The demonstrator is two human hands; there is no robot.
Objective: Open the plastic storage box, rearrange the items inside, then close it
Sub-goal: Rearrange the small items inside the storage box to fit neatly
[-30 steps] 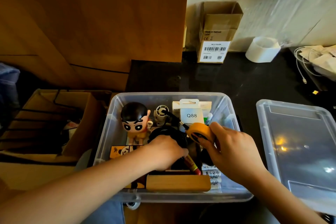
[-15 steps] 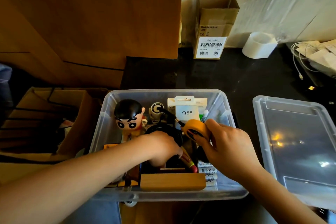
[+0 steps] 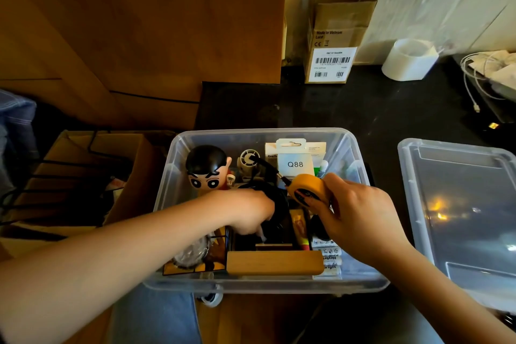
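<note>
The clear plastic storage box (image 3: 360, 165) stands open on the dark counter, its lid (image 3: 460, 204) lying flat to the right. My right hand (image 3: 360, 218) is shut on a yellow tape roll (image 3: 307, 190) above the box's right half. My left hand (image 3: 248, 212) reaches down into the middle, its fingers curled on a black coiled cable (image 3: 276, 198). Inside are a cartoon figurine (image 3: 208, 167), a white Q88 packet (image 3: 294, 163), a small fan (image 3: 248, 160), a wooden block (image 3: 275, 262) and white tubes (image 3: 329, 260).
An open cardboard box (image 3: 335, 36) and a white tape roll (image 3: 409, 60) stand at the back wall. White cables (image 3: 474, 78) lie at the far right. A brown carton with a black wire rack (image 3: 83, 170) sits left of the storage box.
My left hand has pushed deeper into the box's middle. My right hand with the yellow tape roll has stayed about where it was. The camera has tilted slightly.
</note>
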